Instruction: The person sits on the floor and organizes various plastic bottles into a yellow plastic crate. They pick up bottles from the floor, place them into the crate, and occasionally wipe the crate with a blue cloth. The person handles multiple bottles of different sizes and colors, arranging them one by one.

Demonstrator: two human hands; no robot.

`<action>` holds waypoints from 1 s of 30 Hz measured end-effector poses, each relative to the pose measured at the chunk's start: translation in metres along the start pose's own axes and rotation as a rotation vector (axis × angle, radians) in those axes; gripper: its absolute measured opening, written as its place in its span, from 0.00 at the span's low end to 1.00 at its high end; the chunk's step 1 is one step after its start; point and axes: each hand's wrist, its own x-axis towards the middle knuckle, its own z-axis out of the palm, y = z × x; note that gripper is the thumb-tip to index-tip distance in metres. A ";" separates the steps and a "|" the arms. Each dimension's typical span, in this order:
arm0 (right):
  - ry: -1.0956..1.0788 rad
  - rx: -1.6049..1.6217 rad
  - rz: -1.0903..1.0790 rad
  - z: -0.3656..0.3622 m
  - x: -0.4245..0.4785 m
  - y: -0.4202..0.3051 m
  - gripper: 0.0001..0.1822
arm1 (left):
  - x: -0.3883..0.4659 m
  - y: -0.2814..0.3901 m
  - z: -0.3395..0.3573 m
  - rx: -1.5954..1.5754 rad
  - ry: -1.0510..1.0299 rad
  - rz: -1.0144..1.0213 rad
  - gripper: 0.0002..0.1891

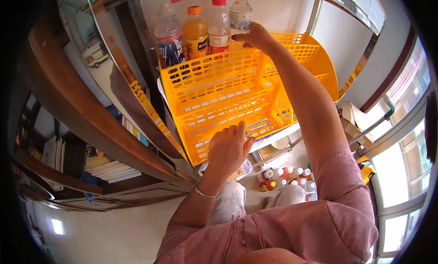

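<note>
A yellow perforated plastic organizer rack [219,67] with tiered compartments stands before me. In its back row are a large clear bottle with a dark blue label [170,48], an orange-capped bottle of orange drink [195,28] and a red-capped clear bottle [219,21]. My right hand [258,38] reaches over the rack's back tier, its fingers around the lower part of a clear plastic bottle with a cream cap [240,12], to the right of the red-capped one. The bottle's base is hidden. Over the rack's front edge, my left hand [227,147] holds nothing, thumb apart from the fingers.
Several capped bottles [285,176] stand on the floor below the rack, near my knees. Shelves with books [111,168] are at the left, beside a shiny metal post [137,89]. Cardboard boxes [354,127] and a window [393,165] are on the right.
</note>
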 end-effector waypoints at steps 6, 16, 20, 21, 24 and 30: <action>-0.022 0.026 0.003 -0.002 0.002 0.011 0.23 | -0.001 0.000 0.000 0.014 0.025 -0.006 0.25; 0.290 -0.509 -0.124 -0.019 -0.033 -0.006 0.32 | -0.001 -0.002 0.007 0.014 0.006 -0.041 0.27; 0.434 -0.314 -0.332 -0.053 -0.104 -0.001 0.27 | 0.004 0.003 0.014 -0.031 0.017 -0.043 0.29; 0.422 -0.299 -0.365 -0.054 -0.127 0.000 0.24 | 0.000 -0.003 0.014 -0.059 0.000 -0.077 0.29; 0.230 0.180 -0.198 -0.087 -0.236 0.004 0.16 | 0.000 -0.007 0.015 -0.014 -0.122 -0.210 0.30; 0.774 -0.038 0.355 -0.169 -0.510 0.121 0.17 | 0.003 -0.007 0.029 -0.033 -0.088 -0.216 0.24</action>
